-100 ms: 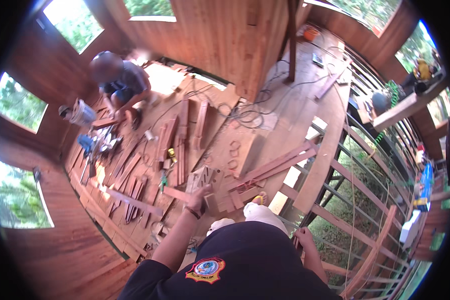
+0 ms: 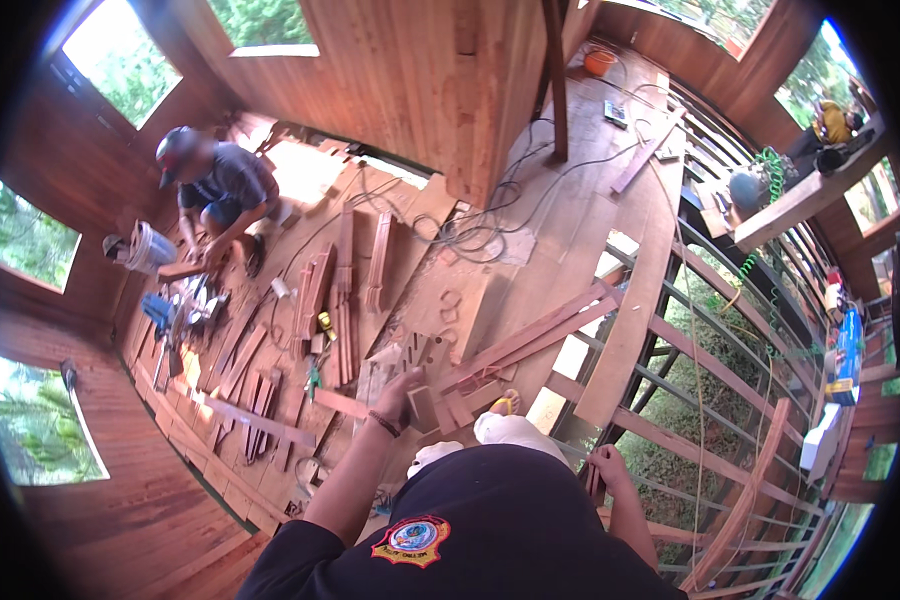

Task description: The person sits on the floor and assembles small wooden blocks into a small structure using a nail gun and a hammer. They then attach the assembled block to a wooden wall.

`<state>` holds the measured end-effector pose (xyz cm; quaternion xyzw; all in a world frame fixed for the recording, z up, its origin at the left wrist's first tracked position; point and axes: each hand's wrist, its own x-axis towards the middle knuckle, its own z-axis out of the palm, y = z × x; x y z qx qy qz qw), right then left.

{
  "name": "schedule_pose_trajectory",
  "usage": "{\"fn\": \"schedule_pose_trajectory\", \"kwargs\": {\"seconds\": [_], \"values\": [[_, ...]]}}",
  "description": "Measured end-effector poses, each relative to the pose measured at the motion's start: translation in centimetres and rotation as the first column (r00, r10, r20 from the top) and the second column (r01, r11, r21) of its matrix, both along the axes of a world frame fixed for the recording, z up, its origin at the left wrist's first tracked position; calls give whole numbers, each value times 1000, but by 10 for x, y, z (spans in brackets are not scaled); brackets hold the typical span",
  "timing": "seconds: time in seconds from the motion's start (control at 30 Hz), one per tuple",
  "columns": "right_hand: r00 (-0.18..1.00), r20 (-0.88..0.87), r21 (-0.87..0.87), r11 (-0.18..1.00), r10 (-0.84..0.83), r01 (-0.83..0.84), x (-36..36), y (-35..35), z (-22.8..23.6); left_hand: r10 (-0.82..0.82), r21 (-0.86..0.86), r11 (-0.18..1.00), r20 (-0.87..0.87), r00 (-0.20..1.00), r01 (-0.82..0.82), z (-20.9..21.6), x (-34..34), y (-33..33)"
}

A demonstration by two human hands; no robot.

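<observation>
My left hand [image 2: 397,402] is closed at the edge of a light wooden block [image 2: 423,408], its arm reaching forward. Just beyond it lies a pale wooden piece with dark slots [image 2: 425,352]. Low at my right side, my right hand [image 2: 608,464] is closed around a short reddish-brown wooden strip [image 2: 593,484], partly hidden by the fingers. A flat reddish board [image 2: 340,403] lies left of my left hand. Ahead of my feet, long reddish boards [image 2: 535,345] rest slantwise on the floor.
At the left a co-worker [image 2: 220,190] squats by a blue-and-silver power saw [image 2: 192,308] and a white bucket [image 2: 152,248]. Bundles of wooden strips [image 2: 345,290] and looped cables [image 2: 470,230] lie about. On the right, open floor joists [image 2: 700,390] show greenery below.
My view has turned slightly right, so the room shifts left in the picture. Both my hands keep nearly the same place and grip.
</observation>
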<state>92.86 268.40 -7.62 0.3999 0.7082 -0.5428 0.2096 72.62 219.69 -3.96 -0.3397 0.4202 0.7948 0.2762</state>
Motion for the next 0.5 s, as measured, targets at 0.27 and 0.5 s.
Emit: {"fn": "schedule_pose_trajectory", "kwargs": {"seconds": [0.27, 0.5], "values": [[962, -244, -395, 919, -121, 15, -153, 78, 104, -174, 119, 976, -60, 983, 180, 46, -122, 157], [878, -465, -483, 865, -118, -139, -320, 63, 141, -340, 121, 925, -160, 927, 360, 77, -217, 247]]}}
